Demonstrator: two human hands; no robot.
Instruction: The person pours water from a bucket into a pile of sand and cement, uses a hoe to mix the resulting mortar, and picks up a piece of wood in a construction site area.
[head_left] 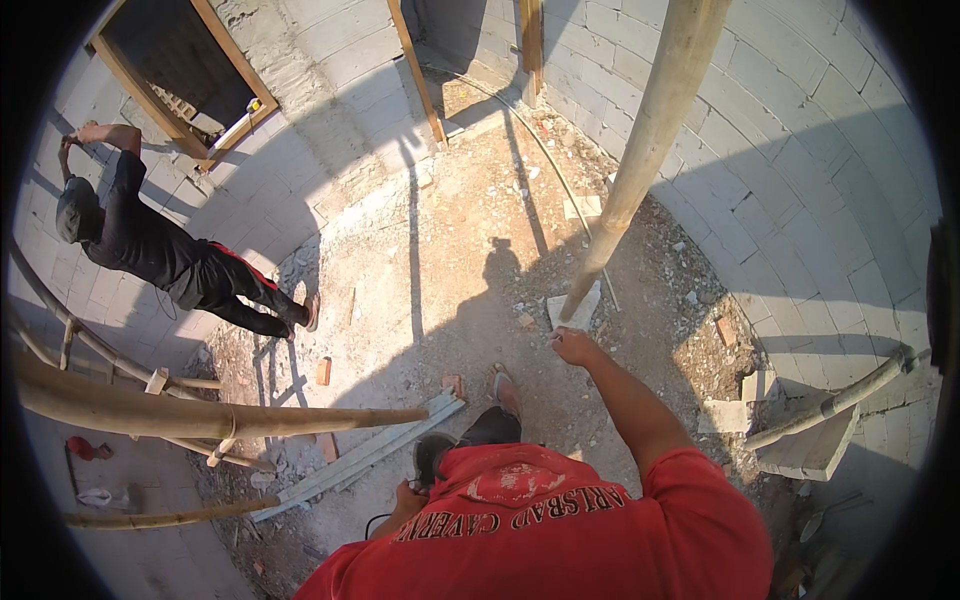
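Observation:
My right arm reaches forward, and my right hand (573,346) is closed just below the foot of a leaning bamboo pole (640,140). What sits in its fingers is too small to make out. A pale flat slab (590,303) lies at the pole's foot, beside that hand. Low by my body, my left hand (408,500) is partly covered by my red shirt and looks closed. A dark rounded object (432,455) is right at its fingers; its kind does not show. A thin black cord (376,522) curves beside my left forearm.
Grey block walls (800,190) surround the rubble-strewn floor (450,230). Long grey metal strips (360,455) lie by my feet, under a horizontal bamboo pole (300,420). A co-worker in dark clothes (165,255) stands at the left wall, arms raised near a wooden window frame (150,95).

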